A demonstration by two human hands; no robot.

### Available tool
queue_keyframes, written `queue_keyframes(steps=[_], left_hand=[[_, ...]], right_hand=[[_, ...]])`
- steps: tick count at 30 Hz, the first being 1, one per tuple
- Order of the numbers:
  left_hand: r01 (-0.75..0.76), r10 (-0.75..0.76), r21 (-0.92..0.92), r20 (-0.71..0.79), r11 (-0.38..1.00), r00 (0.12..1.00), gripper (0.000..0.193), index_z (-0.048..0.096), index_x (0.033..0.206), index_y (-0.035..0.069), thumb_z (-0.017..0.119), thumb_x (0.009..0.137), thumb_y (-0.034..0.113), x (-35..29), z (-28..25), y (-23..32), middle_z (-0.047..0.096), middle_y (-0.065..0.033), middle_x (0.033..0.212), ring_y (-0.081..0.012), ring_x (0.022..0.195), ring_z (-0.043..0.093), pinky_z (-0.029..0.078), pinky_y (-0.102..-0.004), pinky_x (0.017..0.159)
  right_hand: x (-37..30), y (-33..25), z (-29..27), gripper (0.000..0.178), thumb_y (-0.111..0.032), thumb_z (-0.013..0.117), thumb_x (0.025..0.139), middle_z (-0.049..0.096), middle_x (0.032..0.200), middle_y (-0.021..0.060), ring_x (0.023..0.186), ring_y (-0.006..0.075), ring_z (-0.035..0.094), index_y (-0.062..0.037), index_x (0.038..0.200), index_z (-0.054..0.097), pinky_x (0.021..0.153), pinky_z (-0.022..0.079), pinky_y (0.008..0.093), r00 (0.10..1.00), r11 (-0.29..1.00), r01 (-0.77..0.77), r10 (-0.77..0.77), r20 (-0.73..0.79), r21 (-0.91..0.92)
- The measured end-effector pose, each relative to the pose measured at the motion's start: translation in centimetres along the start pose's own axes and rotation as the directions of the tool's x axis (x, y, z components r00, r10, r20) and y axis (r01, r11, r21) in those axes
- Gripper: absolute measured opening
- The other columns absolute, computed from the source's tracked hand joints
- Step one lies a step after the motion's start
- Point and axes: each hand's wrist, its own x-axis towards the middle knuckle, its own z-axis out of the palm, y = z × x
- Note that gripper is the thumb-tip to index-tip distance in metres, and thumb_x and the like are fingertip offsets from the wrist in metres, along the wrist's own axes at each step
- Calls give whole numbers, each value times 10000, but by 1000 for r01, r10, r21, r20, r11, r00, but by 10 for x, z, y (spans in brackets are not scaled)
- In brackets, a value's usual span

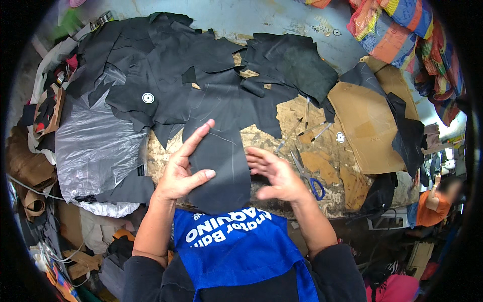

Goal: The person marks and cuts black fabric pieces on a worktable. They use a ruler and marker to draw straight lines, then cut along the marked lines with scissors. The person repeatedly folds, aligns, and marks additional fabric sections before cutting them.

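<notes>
A dark grey-black leather piece (220, 161) with a rounded near end and pale drawn lines lies in front of me, its near end over the table's front edge. My left hand (183, 171) rests along its left side. The left thumb and index finger are stretched apart over the leather, and the other fingers are mostly hidden. Just past the right edge of the piece is my right hand (278, 176), empty, its fingers and thumb spread. Blue-handled scissors (308, 173) lie to the right of that hand.
Black leather sheets (201, 55) spread across the back of the worn wooden table (282, 113). Pens (321, 132) lie right of centre, near brown cardboard (370, 126). Clear plastic sheeting (100, 151) covers the left side. A person in orange (430, 204) is at the far right.
</notes>
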Motion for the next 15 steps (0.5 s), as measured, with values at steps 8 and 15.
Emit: queue_keyframes(steps=[8, 15], left_hand=[[380, -279, 214, -388, 900, 878, 756, 395, 1360, 16, 786, 722, 119, 11, -10, -46, 573, -121, 1025, -87, 694, 541, 479, -213, 622], [178, -117, 934, -148, 310, 982, 594, 637, 1023, 4, 766, 657, 455, 13, 31, -92, 616, -179, 972, -328, 935, 583, 469, -396, 825]], right_hand=[[22, -61, -38, 384, -187, 664, 862, 447, 608, -73, 525, 27, 360, -136, 587, 400, 424, 270, 234, 832, 894, -14, -238, -501, -447], [-45, -183, -251, 372, -193, 654, 869, 611, 1042, 166, 900, 233, 619, 76, 1090, 521, 806, 527, 380, 97, 851, 302, -476, -874, -430]])
